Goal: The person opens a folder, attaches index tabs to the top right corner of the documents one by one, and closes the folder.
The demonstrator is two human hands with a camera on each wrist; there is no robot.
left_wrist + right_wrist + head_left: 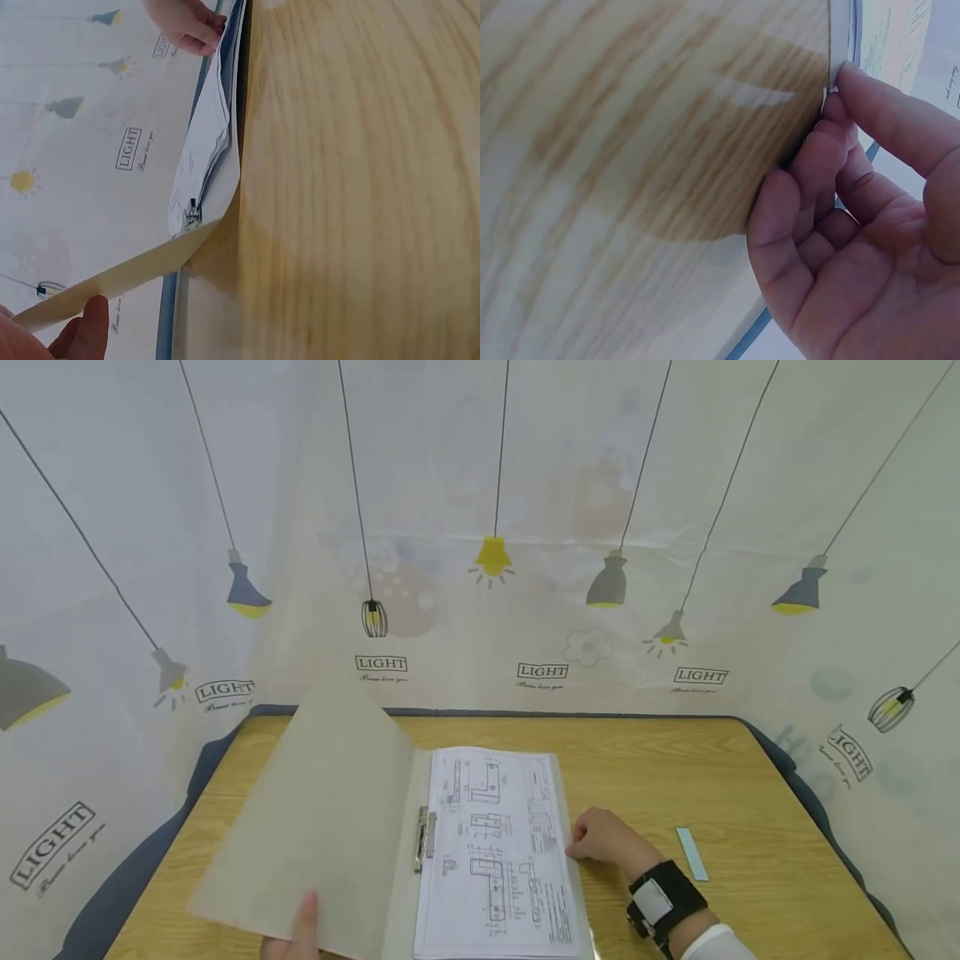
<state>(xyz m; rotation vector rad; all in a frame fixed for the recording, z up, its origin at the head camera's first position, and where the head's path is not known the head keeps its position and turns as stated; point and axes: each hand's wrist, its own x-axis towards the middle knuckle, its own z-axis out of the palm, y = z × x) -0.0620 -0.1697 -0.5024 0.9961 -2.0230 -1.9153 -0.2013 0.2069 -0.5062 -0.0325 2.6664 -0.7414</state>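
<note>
A pale file folder lies spread on the table, its front cover (pixel 322 810) raised at a slant on the left. My left hand (pixel 296 935) pinches that cover's lower edge, thumb on the inner face and the other fingers behind it. A metal clip (pixel 424 839) at the spine holds a stack of paper sheets (pixel 551 852), the top one printed with technical drawings. At the right edge, my right hand (pixel 611 839) pinches the folder's back cover (pixel 838 37) between thumb and curled fingers. The left wrist view shows the sheets (pixel 201 142) slightly bowed above the back cover.
A light blue strip (pixel 692 853) lies on the wooden table (pixel 675 768), right of my right hand. A black strap (pixel 663 902) with a pale square is worn on the right wrist. Behind the table hangs a sheet (pixel 450 468) printed with lamps.
</note>
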